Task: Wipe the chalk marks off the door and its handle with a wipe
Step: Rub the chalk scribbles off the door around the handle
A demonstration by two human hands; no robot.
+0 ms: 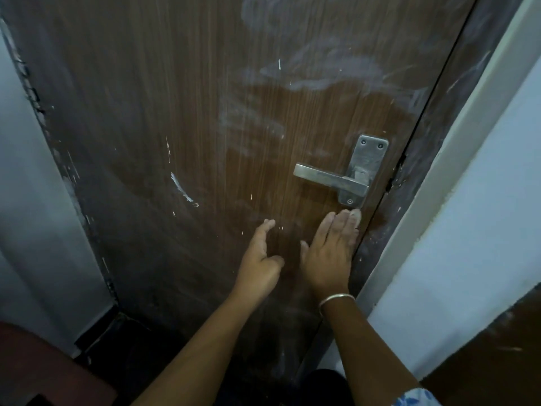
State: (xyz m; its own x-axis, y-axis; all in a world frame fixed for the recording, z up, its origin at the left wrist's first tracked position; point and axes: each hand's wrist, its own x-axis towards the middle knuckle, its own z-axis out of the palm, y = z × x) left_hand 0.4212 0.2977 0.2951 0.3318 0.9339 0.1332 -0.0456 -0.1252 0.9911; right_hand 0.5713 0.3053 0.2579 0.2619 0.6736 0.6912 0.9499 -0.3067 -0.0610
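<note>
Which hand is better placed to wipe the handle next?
Right. The right hand lies flat on the door with fingertips just under the handle. The left hand sits lower and farther off. No wipe is visible.

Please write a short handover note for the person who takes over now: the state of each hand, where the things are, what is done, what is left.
Left hand: open, empty, near the brown wooden door.
Right hand: open, flat on the door below the silver metal lever handle; a white bit shows at its fingertips, cannot tell what.
Done: the patch around the handle looks cleaner.
Left: white chalk smears above the handle, and a white curved streak to its left.
</note>
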